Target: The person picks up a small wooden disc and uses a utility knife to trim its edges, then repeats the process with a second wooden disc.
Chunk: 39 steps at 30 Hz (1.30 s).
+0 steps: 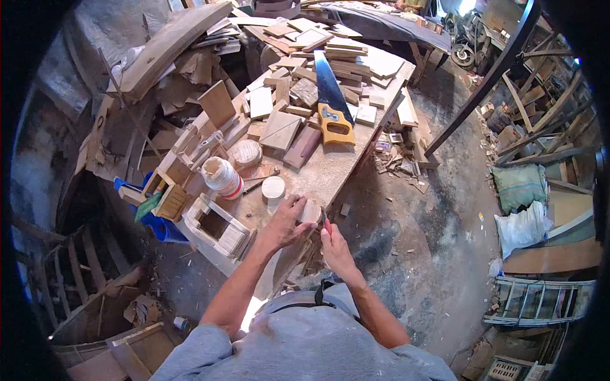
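Note:
My left hand is closed around a small pale wood block near the workbench's right edge. My right hand grips a slim red-handled tool, its tip against the block's right side; its exact kind is too small to make out. Just beyond my left hand lies a round white lid. An uncapped white plastic jar with a red-marked label stands farther left. Left of my left forearm sits a small wooden box frame.
A handsaw with a yellow handle rests on heaped wood offcuts across the workbench. A dark slanted post rises at the right. Wood scraps litter the floor; sacks stand along the right side.

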Available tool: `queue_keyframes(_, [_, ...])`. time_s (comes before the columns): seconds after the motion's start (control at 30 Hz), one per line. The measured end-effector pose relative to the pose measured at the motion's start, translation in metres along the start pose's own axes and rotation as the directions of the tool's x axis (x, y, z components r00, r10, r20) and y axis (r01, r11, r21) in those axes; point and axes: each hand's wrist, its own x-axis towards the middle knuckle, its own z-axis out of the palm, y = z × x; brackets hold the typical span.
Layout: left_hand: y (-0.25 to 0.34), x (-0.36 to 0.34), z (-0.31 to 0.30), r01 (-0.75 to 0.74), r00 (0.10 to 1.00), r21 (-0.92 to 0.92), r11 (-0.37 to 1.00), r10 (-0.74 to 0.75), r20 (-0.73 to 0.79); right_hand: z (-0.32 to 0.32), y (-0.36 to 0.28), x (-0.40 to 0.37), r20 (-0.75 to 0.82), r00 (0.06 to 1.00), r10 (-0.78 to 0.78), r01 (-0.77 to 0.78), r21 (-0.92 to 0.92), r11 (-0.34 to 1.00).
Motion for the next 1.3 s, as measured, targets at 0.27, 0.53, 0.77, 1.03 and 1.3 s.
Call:
queue_keyframes(0.27, [-0.007,-0.004,0.010,-0.026,0.999,-0.032,0.999,0.025,-0.045,0.009,-0.028,0.003,-0.031,0.988,0.154,-0.157,-0.254,0.954])
queue_keyframes(0.53, [0.010,-0.008,0.001,0.094,0.994,-0.034,0.995,-0.095,-0.049,0.010,-0.008,-0.012,-0.142,0.990,0.028,-0.038,-0.065,0.997])
queue_keyframes(0.77, [0.003,-0.010,0.002,0.111,0.994,-0.070,0.991,-0.112,-0.006,0.024,-0.003,-0.008,-0.109,0.993,0.045,-0.053,-0.065,0.997])
queue_keyframes(1.03, [-0.004,-0.013,0.005,0.086,0.995,-0.080,0.993,-0.089,-0.034,0.033,-0.019,-0.009,-0.131,0.988,0.085,-0.109,-0.188,0.976])
queue_keyframes(1.3, [0.030,-0.016,-0.004,0.262,0.957,-0.073,0.962,-0.269,-0.112,0.001,0.003,-0.012,-0.106,0.967,0.232,-0.203,0.233,0.951])
